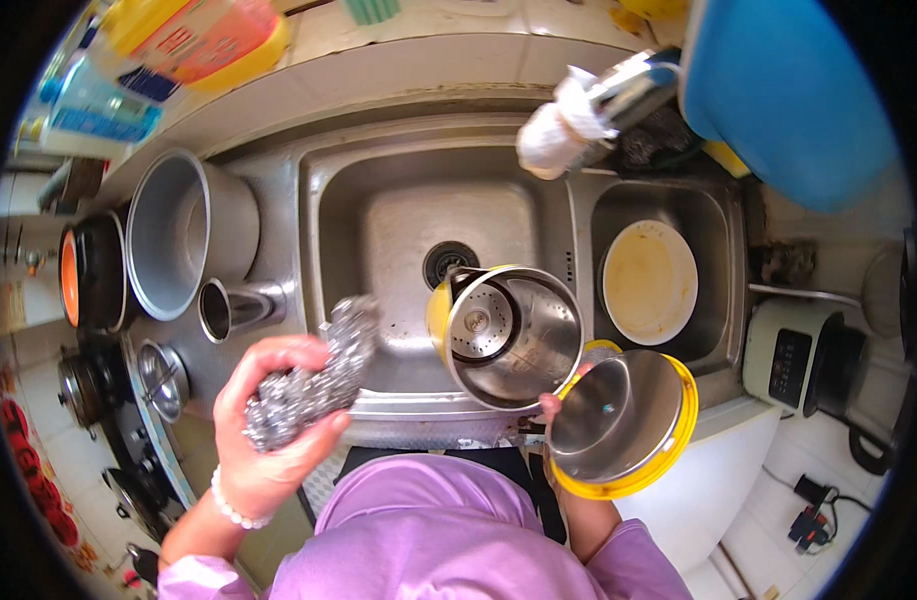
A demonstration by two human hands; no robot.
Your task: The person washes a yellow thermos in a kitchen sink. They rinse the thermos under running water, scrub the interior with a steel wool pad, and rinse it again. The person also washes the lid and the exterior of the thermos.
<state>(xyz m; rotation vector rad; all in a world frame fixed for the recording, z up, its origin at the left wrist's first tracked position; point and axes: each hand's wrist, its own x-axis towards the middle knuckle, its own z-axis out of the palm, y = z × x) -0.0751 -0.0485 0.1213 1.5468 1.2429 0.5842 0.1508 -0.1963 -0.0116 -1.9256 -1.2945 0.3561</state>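
Observation:
My left hand (pixel 278 412) grips a steel wool scouring pad (pixel 316 382) above the near left edge of the sink. Tilted over the large basin (pixel 398 202), a yellow kettle (pixel 537 322) shows its stainless steel inside, with a perforated round piece at the bottom. Its yellow-rimmed lid (pixel 623 420) hangs open on the right and hides most of my right hand (pixel 552 405). Thumb and fingertips of that hand show between kettle and lid, closed on the kettle; the exact grip is hidden. The drain (pixel 451 262) lies just beyond the kettle.
A stained white bowl (pixel 649 281) sits in the small right basin. The tap (pixel 571 131), its end wrapped in white cloth, reaches in above. On the left drainboard are a grey metal pot (pixel 233 225), a steel cup (pixel 241 307) and a small strainer (pixel 163 381). A blue basin (pixel 788 97) looms top right.

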